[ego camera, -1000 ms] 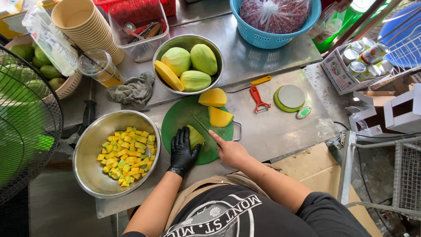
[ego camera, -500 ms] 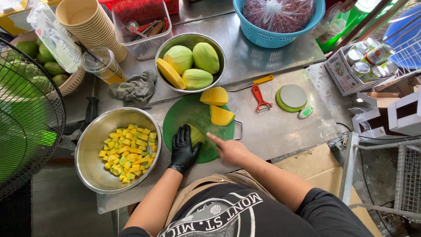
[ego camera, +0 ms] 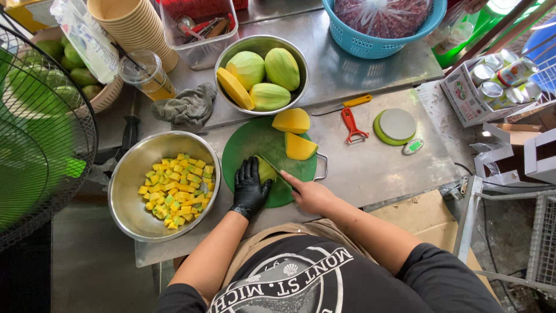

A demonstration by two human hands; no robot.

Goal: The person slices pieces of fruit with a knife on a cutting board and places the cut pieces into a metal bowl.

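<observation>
My left hand (ego camera: 250, 186), in a black glove, presses down on a piece of mango (ego camera: 267, 171) lying on the round green cutting board (ego camera: 249, 142). My bare right hand (ego camera: 311, 195) grips a knife (ego camera: 275, 170) whose blade rests against that piece. Two more yellow mango chunks (ego camera: 295, 134) lie at the far right of the board. A steel bowl (ego camera: 134, 203) to the left holds several yellow and green mango cubes (ego camera: 175, 188). Behind the board, another steel bowl (ego camera: 263, 47) contains peeled whole mangoes (ego camera: 264, 75).
A grey rag (ego camera: 188, 106), a plastic cup (ego camera: 146, 74) and stacked paper cups (ego camera: 133, 23) sit at the back left. A red peeler (ego camera: 351, 123), a small green scale (ego camera: 396, 126), a blue basket (ego camera: 382, 35) and a box of cans (ego camera: 492, 81) are on the right. A fan (ego camera: 40, 139) stands left.
The hands stay on the board; the knife has shifted slightly along the mango piece under my gloved left hand. Nothing else has moved.
</observation>
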